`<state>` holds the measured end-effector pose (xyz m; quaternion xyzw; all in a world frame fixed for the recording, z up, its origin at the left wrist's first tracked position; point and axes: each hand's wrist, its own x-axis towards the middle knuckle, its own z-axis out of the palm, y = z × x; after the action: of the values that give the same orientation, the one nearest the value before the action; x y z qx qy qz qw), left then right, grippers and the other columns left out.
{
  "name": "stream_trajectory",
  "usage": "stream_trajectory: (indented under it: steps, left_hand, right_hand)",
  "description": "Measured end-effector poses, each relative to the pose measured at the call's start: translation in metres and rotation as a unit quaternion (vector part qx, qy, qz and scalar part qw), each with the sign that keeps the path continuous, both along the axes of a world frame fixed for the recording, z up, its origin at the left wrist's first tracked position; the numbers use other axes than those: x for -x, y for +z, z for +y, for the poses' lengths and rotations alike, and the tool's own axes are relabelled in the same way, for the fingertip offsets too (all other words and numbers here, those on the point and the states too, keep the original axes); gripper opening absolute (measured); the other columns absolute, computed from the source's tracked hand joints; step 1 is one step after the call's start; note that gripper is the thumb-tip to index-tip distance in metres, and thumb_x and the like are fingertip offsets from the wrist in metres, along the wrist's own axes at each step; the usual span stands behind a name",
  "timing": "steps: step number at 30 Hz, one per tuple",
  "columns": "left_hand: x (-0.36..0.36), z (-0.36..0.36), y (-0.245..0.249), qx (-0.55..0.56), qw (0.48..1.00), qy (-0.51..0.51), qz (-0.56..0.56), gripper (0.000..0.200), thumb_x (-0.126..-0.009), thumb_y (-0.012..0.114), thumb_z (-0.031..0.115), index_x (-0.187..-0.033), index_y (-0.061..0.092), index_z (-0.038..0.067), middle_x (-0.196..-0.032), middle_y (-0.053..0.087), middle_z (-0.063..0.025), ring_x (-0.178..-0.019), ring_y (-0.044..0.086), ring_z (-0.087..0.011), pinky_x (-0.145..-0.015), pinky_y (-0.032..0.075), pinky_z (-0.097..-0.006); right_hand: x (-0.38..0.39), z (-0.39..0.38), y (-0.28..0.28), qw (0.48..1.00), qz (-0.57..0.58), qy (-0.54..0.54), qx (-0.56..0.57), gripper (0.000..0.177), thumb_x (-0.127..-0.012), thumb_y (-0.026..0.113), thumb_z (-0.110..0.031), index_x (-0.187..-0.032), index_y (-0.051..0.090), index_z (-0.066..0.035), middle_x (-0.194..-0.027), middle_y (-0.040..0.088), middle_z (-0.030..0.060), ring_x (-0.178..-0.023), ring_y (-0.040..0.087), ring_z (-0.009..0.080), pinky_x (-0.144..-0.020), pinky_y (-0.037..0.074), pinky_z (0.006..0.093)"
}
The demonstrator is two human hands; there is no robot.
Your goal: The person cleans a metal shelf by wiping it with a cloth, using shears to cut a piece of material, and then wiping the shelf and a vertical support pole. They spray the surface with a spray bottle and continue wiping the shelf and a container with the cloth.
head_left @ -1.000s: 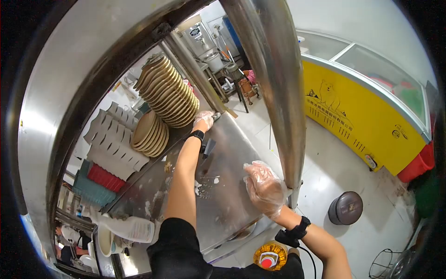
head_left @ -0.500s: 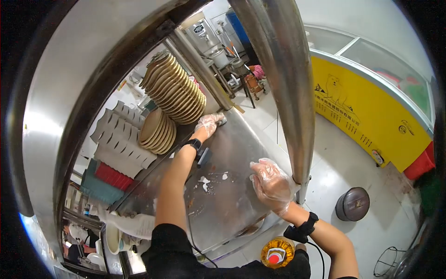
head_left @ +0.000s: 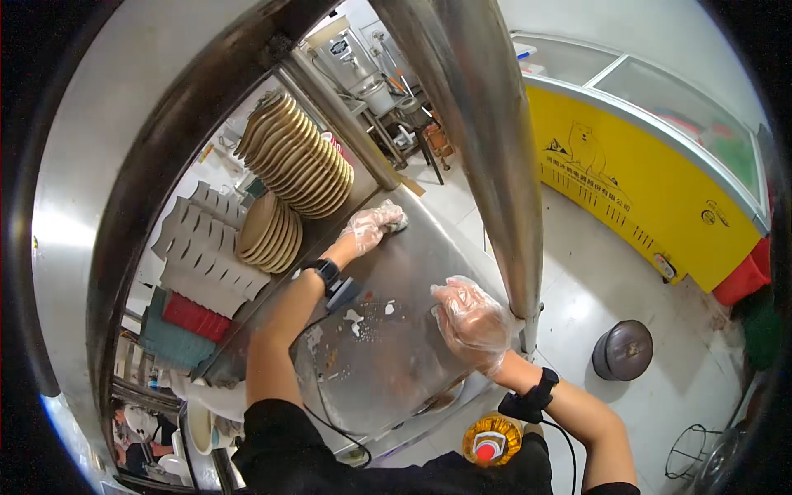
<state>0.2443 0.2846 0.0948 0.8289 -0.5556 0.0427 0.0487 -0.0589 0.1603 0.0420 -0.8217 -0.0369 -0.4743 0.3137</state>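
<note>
My left hand (head_left: 371,225), in a clear plastic glove, is closed on a small greyish scrubbing pad (head_left: 398,224), mostly covered by the fingers. It presses the pad on the steel table (head_left: 396,346) near the far corner, beside the stacked plates. My right hand (head_left: 473,323), also gloved, is at the table's right edge by the steel post. Its fingers are loosely bent and apart, with nothing seen in them. White foam spots (head_left: 354,321) and small brown stains lie on the steel between the hands.
Tall stacks of brown-rimmed plates (head_left: 297,157), with grey, red and green dishes (head_left: 194,318), line the left side. A thick steel post (head_left: 487,157) rises at the right. An oil bottle (head_left: 492,441) stands near my body; a yellow freezer (head_left: 627,181) stands beyond.
My left hand has slid slightly right and nearer along the tabletop with the pad. My right hand stays by the edge, while the whole view has shifted a little.
</note>
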Motion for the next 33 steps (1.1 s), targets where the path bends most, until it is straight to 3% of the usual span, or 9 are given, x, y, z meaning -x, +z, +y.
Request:
stream_trajectory:
  steps: [5,8,14,16,17,18,22,29,33]
  left_hand:
    - [-0.091,0.02,-0.044,0.126,0.969,-0.05,0.208,0.044,-0.084,0.051,-0.013,-0.122,0.066,0.004,-0.12,0.068,-0.0134,-0.114,0.064,-0.0239,-0.099,0.049,-0.0336]
    - [-0.046,-0.018,0.007,-0.05,0.988,0.141,-0.036,0.04,-0.085,0.046,-0.002,-0.119,0.067,0.004,-0.123,0.066,-0.0155,-0.109,0.063,-0.0309,-0.095,0.05,-0.038]
    - [-0.073,-0.029,-0.012,-0.029,0.988,0.12,-0.092,0.024,-0.087,0.049,0.012,-0.1,0.069,0.005,-0.104,0.068,-0.0188,-0.097,0.062,-0.038,-0.085,0.05,-0.0441]
    - [-0.129,-0.012,-0.056,0.082,0.985,-0.122,0.091,0.039,-0.091,0.043,0.014,-0.119,0.058,-0.008,-0.122,0.064,-0.0204,-0.107,0.063,-0.0292,-0.092,0.05,-0.0447]
    - [-0.052,-0.027,-0.028,0.095,0.965,0.08,0.23,0.039,-0.088,0.045,0.008,-0.123,0.059,-0.003,-0.125,0.063,-0.0183,-0.106,0.063,-0.0294,-0.094,0.049,-0.0436]
    - [-0.027,-0.041,-0.012,0.007,0.994,-0.058,-0.096,0.043,-0.083,0.049,0.003,-0.124,0.061,0.004,-0.125,0.063,-0.018,-0.107,0.062,-0.0333,-0.092,0.05,-0.0428]
    - [0.004,-0.097,0.026,-0.135,0.986,0.098,-0.031,0.044,-0.078,0.049,-0.001,-0.116,0.068,0.009,-0.117,0.066,-0.0159,-0.107,0.063,-0.0343,-0.094,0.05,-0.0407]
    - [-0.046,-0.041,-0.024,0.105,0.992,-0.057,-0.051,0.022,-0.084,0.055,0.004,-0.104,0.065,0.001,-0.103,0.066,-0.0212,-0.098,0.062,-0.0399,-0.085,0.049,-0.0472]
    - [-0.063,0.005,-0.026,0.053,0.997,0.017,-0.047,0.043,-0.085,0.057,0.001,-0.127,0.061,0.009,-0.134,0.06,-0.0134,-0.124,0.055,-0.0329,-0.106,0.043,-0.0389]
  right_hand:
    - [0.0,-0.002,0.003,1.0,-0.004,0.006,0.001,0.028,-0.077,0.07,0.001,-0.103,0.063,-0.004,-0.09,0.066,0.0113,-0.096,0.067,0.0328,-0.082,0.056,0.0401]
    - [-0.003,-0.003,-0.002,0.999,-0.012,0.032,-0.023,0.028,-0.077,0.07,0.001,-0.104,0.063,-0.004,-0.089,0.066,0.012,-0.095,0.067,0.0331,-0.083,0.056,0.04]
    - [-0.001,-0.003,0.001,1.0,-0.013,0.012,0.0,0.029,-0.077,0.07,0.001,-0.104,0.063,-0.004,-0.088,0.066,0.0123,-0.095,0.067,0.033,-0.083,0.056,0.04]
    - [-0.002,-0.003,0.002,1.0,-0.016,0.017,-0.006,0.028,-0.077,0.07,0.001,-0.104,0.063,-0.005,-0.088,0.066,0.0124,-0.096,0.067,0.0329,-0.082,0.056,0.04]
    - [-0.002,-0.002,0.002,1.0,-0.013,0.012,-0.006,0.028,-0.077,0.07,0.001,-0.104,0.063,-0.005,-0.088,0.066,0.0122,-0.095,0.067,0.0327,-0.082,0.056,0.0399]
    - [-0.001,-0.001,0.002,1.0,-0.008,0.009,-0.007,0.028,-0.077,0.07,0.001,-0.103,0.063,-0.005,-0.088,0.066,0.0121,-0.095,0.067,0.0326,-0.082,0.056,0.0398]
    - [0.001,-0.003,0.001,1.0,0.001,0.004,0.001,0.028,-0.077,0.07,0.001,-0.103,0.063,-0.005,-0.089,0.066,0.0116,-0.094,0.067,0.0324,-0.084,0.055,0.0393]
    - [-0.002,-0.003,0.0,1.0,-0.011,0.013,0.001,0.027,-0.077,0.07,0.001,-0.103,0.063,-0.004,-0.087,0.066,0.0126,-0.093,0.067,0.0328,-0.085,0.056,0.0399]
    - [-0.003,-0.003,-0.001,1.0,-0.009,0.001,0.008,0.022,-0.078,0.068,-0.003,-0.1,0.065,-0.004,-0.088,0.066,0.0096,-0.093,0.067,0.0307,-0.081,0.057,0.0374]
